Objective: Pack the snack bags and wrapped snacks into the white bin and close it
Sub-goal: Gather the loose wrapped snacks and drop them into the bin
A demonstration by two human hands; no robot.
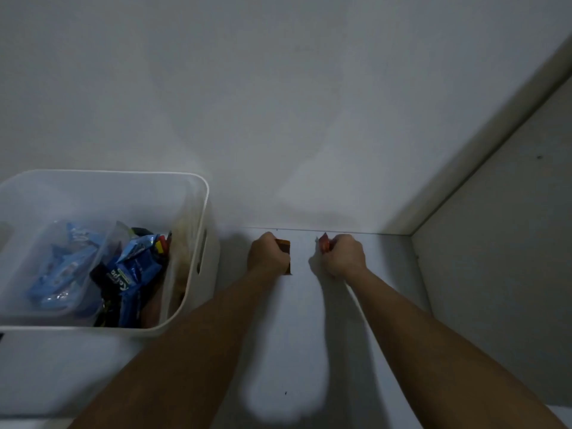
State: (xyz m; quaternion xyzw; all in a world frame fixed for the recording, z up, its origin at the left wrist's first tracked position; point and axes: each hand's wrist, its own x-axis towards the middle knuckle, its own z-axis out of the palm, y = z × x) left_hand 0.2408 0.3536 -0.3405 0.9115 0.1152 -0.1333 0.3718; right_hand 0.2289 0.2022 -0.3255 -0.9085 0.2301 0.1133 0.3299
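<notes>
— Both hands are curling tight round small wrapped snacks, aren't they?

— Yes. To the right of the white bin (198, 218), the left hand (268, 254) is gripping a brown wrapped snack (285, 246), with the wrapper's edge sticking out past the knuckles. Further right of the bin, the right hand (343, 254) is clutching a red wrapped snack (324, 243), and a corner of it is poking out from the fist.

— Where are the hands sitting?

— They are hovering low over the white surface (297, 320), near where it is meeting the wall (278, 88). Whether they are touching it I cannot tell. Both bare forearms are reaching in from the bottom edge, the left one passing just beside the bin's near right corner.

— And the bin itself?

— It is standing open, its top uncovered, on the same surface, well left of the right hand. A slot handle is showing in its right wall.

— What is lying inside?

— Blue snack bags (136, 270) are piling up toward the middle and right of the bin. A clear bag of blue-wrapped pieces (65, 267) is resting against the bin's left side. Something dark and a bit of red are showing among them, too blurred to identify.

— Anything right of the bin beyond the hands?

— A pale side panel (501, 243) is rising there, well apart from the bin.
</notes>
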